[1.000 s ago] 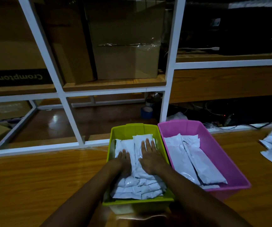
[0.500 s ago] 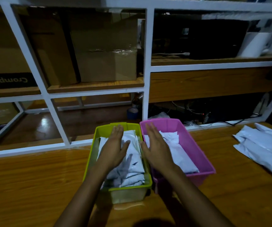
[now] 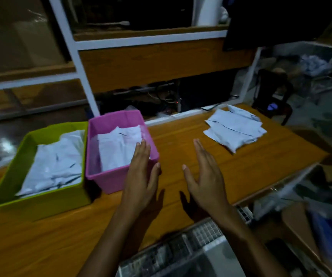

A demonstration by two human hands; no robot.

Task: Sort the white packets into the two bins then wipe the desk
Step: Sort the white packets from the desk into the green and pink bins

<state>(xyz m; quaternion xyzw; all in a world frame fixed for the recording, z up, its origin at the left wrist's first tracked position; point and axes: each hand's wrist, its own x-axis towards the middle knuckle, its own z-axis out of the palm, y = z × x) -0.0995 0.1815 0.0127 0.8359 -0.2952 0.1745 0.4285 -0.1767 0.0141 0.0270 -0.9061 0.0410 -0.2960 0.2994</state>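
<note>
A green bin (image 3: 41,204) sits at the left of the wooden desk (image 3: 181,136), filled with white packets (image 3: 55,166). Beside it on the right stands a pink bin (image 3: 109,178) holding more white packets (image 3: 119,146). A loose pile of white packets (image 3: 235,128) lies on the desk at the right. My left hand (image 3: 141,178) hovers flat over the pink bin's near right corner, fingers apart, holding nothing. My right hand (image 3: 205,174) is held open above the bare desk between the pink bin and the pile, also holding nothing.
White-framed wooden shelving (image 3: 147,39) runs behind the desk with cables beneath it. A grey device with a grille (image 3: 181,250) sits at the desk's near edge. A dark chair (image 3: 271,96) stands beyond the desk's right end, with clutter on the floor at right.
Both hands have lifted out of the green bin and moved right, toward the loose pile. The view has swung right, so the bins now sit at the left.
</note>
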